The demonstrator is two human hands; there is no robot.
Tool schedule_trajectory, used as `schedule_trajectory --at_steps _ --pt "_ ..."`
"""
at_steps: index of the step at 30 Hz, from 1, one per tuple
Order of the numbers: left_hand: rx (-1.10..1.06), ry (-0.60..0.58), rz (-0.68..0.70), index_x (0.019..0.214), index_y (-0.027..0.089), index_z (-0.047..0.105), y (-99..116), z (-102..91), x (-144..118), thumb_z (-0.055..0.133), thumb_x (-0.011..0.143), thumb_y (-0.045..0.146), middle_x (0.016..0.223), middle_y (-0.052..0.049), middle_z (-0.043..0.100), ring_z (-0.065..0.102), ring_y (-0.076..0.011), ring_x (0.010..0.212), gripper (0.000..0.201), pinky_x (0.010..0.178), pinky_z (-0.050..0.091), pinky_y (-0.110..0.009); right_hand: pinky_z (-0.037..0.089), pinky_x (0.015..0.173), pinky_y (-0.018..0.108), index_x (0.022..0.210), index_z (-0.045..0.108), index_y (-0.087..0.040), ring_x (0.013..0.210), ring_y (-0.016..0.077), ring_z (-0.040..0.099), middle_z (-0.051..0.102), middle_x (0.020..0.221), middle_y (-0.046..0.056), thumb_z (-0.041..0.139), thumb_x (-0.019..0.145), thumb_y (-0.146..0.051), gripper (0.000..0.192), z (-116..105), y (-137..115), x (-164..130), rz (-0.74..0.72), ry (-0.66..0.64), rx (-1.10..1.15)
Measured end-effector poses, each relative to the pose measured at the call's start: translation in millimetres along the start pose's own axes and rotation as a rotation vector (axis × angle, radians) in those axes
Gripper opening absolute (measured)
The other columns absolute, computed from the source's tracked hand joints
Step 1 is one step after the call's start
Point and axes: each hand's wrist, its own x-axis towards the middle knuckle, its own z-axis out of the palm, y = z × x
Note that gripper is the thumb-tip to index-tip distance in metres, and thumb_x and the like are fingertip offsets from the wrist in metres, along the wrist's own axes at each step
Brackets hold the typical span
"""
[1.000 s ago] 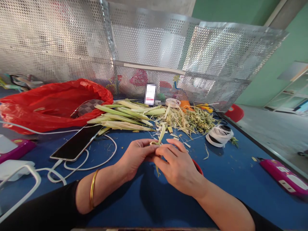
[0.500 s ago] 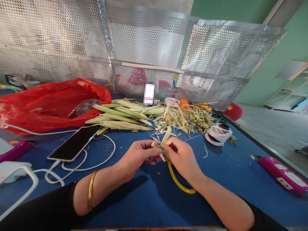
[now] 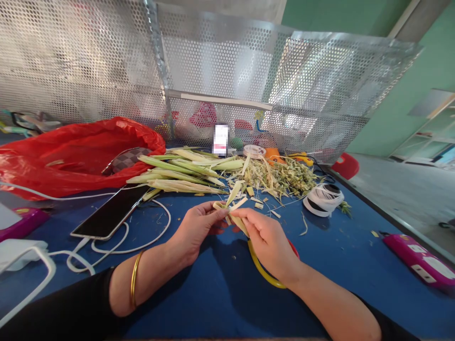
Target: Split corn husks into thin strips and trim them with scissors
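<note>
left hand pinched on leaf strip | right hand likewise | strip may be torn if overpulled

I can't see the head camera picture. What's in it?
Two hands, left hand and right hand, pinch a pale leaf strip above a blue table. Behind lie green stalks, a phone and a red bag.

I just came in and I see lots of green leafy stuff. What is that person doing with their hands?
A person is peeling a small pale green stalk over a blue table. The left hand pinches one side and the right hand pulls at its strips. Behind them lie a bundle of whole stalks and a pile of peelings. A phone sits to the left.
</note>
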Motion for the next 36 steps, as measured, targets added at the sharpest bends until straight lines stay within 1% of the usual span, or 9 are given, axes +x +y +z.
schedule_trajectory --at_steps 4,11,15,19,23,26,29,32,36 --pt "0.012 0.000 -0.007 0.093 0.015 0.068 -1 0.0 -1 0.077 0.063 0.037 0.070 -0.001 0.065 0.057 -0.0112 0.062 0.039 0.059 0.044 -0.022 0.048 0.073 0.023 0.108 0.061 -0.020 0.080 0.0132 0.064 0.069 0.089 0.002 0.042 0.087 -0.006 0.032 -2 -1 0 -0.181 -0.023 -0.209" --pt "0.019 -0.065 0.003 0.087 0.014 0.071 0 5.0 -6 0.079 0.060 0.035 0.067 -0.001 0.064 0.054 -0.0105 0.058 0.036 0.062 0.045 -0.024 0.046 0.072 0.028 0.084 0.068 -0.021 0.073 0.0140 0.061 0.068 0.080 0.003 0.046 0.087 -0.008 0.026 -5 -3 5 -0.417 0.160 -0.403" --pt "0.057 -0.145 0.087 0.073 0.013 0.071 0 9.0 -10 0.077 0.061 0.039 0.061 0.000 0.060 0.050 -0.0099 0.057 0.028 0.058 0.042 -0.022 0.043 0.084 0.036 0.085 0.067 -0.022 0.091 0.0187 0.060 0.067 0.091 0.004 0.054 0.087 -0.015 0.015 -7 -4 5 -0.401 0.257 -0.439" --pt "0.098 -0.166 0.145 0.066 0.013 0.068 -2 11.4 -10 0.075 0.063 0.039 0.057 0.001 0.057 0.047 -0.0095 0.055 0.027 0.055 0.039 -0.021 0.038 0.095 0.040 0.083 0.064 -0.022 0.105 0.0205 0.058 0.068 0.098 0.004 0.054 0.087 -0.016 0.013 -8 -4 7 -0.404 0.223 -0.482" --pt "0.081 -0.143 0.121 0.076 0.014 0.069 -4 9.8 -9 0.075 0.062 0.038 0.056 0.001 0.059 0.050 -0.0109 0.055 0.029 0.056 0.040 -0.022 0.031 0.098 0.039 0.080 0.062 -0.022 0.084 0.0162 0.063 0.068 0.077 0.000 0.049 0.090 -0.017 0.017 -6 -5 6 -0.341 0.189 -0.509" --pt "0.118 -0.192 0.143 0.066 0.015 0.066 -6 8.1 -9 0.071 0.068 0.038 0.056 0.001 0.058 0.049 -0.0100 0.055 0.024 0.057 0.040 -0.021 0.033 0.092 0.036 0.077 0.059 -0.021 0.068 0.0131 0.059 0.064 0.068 -0.003 0.050 0.090 -0.018 0.016 -5 -2 6 -0.263 0.182 -0.496" --pt "0.145 -0.231 0.166 0.060 0.015 0.063 -7 7.8 -9 0.065 0.075 0.037 0.056 0.000 0.056 0.048 -0.0098 0.056 0.026 0.058 0.040 -0.021 0.037 0.083 0.033 0.072 0.057 -0.020 0.070 0.0148 0.059 0.064 0.070 -0.001 0.054 0.087 -0.021 0.015 -3 3 6 -0.185 0.225 -0.468" --pt "0.129 -0.208 0.146 0.065 0.015 0.065 -7 8.7 -9 0.066 0.074 0.038 0.056 0.001 0.056 0.049 -0.0105 0.056 0.025 0.060 0.042 -0.022 0.041 0.070 0.029 0.069 0.054 -0.020 0.073 0.0169 0.059 0.063 0.073 0.001 0.058 0.083 -0.023 0.015 -2 8 8 -0.111 0.249 -0.428" --pt "0.133 -0.188 0.111 0.076 0.015 0.071 -9 8.7 -8 0.070 0.069 0.041 0.062 -0.001 0.060 0.053 -0.0120 0.059 0.027 0.062 0.044 -0.024 0.035 0.050 0.023 0.066 0.049 -0.021 0.052 0.0130 0.050 0.055 0.056 -0.004 0.057 0.083 -0.024 0.019 1 11 8 0.057 0.152 -0.354"
